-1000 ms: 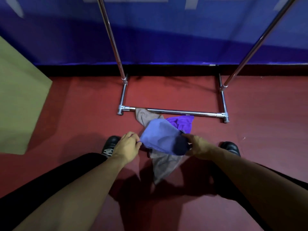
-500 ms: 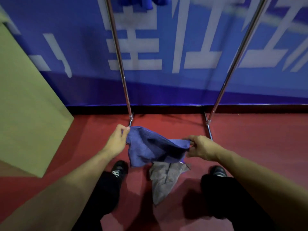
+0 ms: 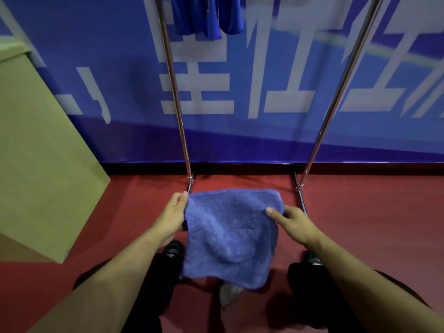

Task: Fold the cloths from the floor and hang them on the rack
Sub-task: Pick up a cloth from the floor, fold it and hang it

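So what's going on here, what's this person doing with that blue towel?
A person is standing at a metal rack, holding a blue cloth spread out by its top corners: the left hand pinches one side, the right hand the other. It looks ready for folding. A grey cloth lies on the red floor beneath it, and a darker blue cloth hangs higher on the rack.

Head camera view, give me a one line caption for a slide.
Both hands, left and right, hold a blue cloth spread open by its top corners before the rack.
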`<state>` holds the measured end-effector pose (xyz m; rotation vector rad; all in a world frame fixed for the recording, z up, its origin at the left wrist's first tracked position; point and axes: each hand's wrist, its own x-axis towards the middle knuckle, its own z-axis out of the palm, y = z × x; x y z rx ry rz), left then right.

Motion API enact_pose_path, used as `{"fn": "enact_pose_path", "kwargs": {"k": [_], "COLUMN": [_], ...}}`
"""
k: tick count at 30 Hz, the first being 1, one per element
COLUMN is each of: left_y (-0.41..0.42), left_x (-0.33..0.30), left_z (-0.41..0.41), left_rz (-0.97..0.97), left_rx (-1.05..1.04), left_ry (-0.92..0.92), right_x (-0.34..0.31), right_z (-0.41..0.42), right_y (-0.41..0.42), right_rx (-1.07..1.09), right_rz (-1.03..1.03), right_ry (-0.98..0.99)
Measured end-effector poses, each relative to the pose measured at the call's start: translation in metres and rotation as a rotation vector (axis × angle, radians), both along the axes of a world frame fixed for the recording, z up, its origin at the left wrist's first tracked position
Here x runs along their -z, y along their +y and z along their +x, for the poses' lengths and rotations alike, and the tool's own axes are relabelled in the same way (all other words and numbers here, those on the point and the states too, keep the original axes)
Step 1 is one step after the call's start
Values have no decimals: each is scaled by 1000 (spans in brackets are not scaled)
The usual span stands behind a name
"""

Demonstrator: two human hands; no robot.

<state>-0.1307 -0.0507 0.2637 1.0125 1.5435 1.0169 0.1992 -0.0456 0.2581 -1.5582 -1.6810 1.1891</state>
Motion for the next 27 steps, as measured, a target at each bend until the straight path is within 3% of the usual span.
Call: {"fn": "enact_pose_path", "kwargs": {"k": [2,4,8,13,19,23,27], "left_y": [2,6,13,16,5,-4,-9], "left_x": [-4,-5,-3,-5,-4,-4,-3], "left_z": [7,11,11,13,36,56,68], "left_rz": [-112,-162,-169,-167,-261,-270,-162], "left_rx": [40,75,8,-33,81,199,273], "left_ry": [-252,-367,-497,-601,-629,-673,-629], "right_x": [-2,-10,-10,-2,3,12,16], "right_z": [-4,-7,-14,-22,-45,-62,-66], "right_y": [1,0,1,-4,-13,-20,-22], "right_rx": [58,100,157,-46,6,67,153], "right_rz": [-86,-141,-338,-566,-528,-375,-231], "right_ry": [170,269,531,749,773,617,511]}}
